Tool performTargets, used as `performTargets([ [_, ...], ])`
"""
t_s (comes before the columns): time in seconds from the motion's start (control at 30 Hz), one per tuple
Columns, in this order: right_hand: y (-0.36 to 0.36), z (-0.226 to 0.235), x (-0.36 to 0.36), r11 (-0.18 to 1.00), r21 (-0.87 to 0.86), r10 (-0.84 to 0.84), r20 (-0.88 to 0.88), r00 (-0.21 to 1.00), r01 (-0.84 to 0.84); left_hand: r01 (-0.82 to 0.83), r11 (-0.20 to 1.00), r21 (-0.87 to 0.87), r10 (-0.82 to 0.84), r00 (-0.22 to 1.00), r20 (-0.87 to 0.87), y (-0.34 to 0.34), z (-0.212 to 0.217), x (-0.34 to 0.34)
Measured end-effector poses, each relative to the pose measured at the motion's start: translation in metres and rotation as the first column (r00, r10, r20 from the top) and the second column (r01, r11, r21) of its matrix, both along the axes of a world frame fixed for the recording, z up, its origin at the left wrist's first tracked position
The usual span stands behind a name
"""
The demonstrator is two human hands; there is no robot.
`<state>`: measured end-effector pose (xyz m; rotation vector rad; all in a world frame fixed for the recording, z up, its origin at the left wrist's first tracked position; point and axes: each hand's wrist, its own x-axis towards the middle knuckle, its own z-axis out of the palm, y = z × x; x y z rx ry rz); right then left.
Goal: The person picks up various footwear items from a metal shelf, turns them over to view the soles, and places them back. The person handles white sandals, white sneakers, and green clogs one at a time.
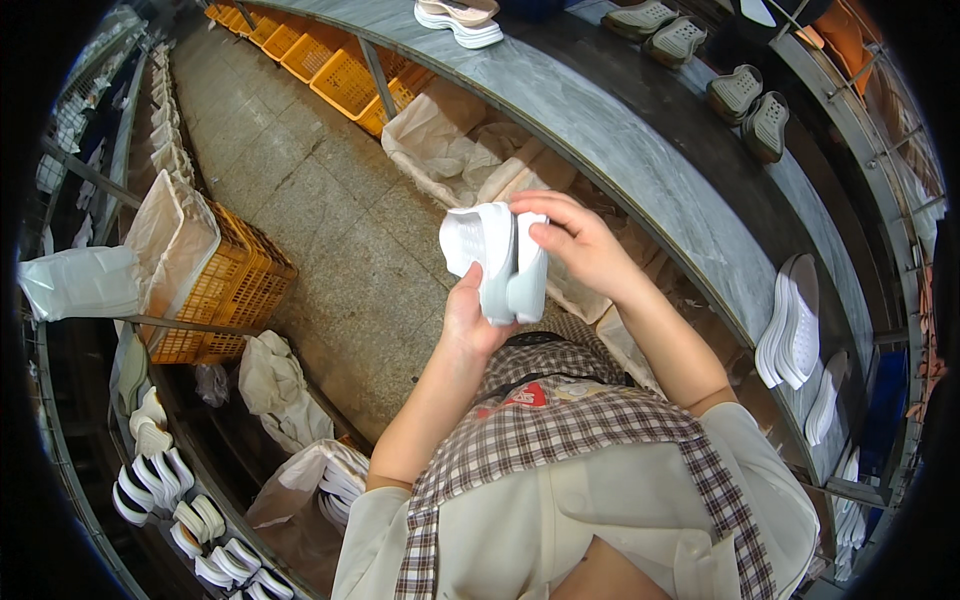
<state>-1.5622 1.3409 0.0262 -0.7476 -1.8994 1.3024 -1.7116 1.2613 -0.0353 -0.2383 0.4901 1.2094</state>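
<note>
In front of my apron I hold a pair of white shoe soles pressed side by side, the left sole and the right sole. My left hand is closed around the lower left of the pair, its thumb along the side and the other fingers hidden beneath. At the upper right, my right hand has its fingers bent over the top end of the right sole, thumb against it. A dark seam runs between the two soles.
A grey bench with a dark belt curves along the right, carrying grey shoes and stacked white soles. Yellow crates and lined bins stand under it. At left are a lined yellow crate and a rack with several soles.
</note>
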Motion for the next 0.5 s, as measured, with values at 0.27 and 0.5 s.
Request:
performTargets([
  [0.27,-0.026,0.013,-0.012,0.922,-0.383,-0.151,-0.487,0.860,-0.055,-0.114,0.953,0.279,0.106,0.993,0.044,0.006,-0.013,-0.015],
  [0.5,-0.026,0.023,-0.015,0.770,-0.632,-0.158,-0.325,0.932,-0.089,-0.122,0.858,0.498,0.167,0.985,-0.047,0.013,-0.003,-0.032],
])
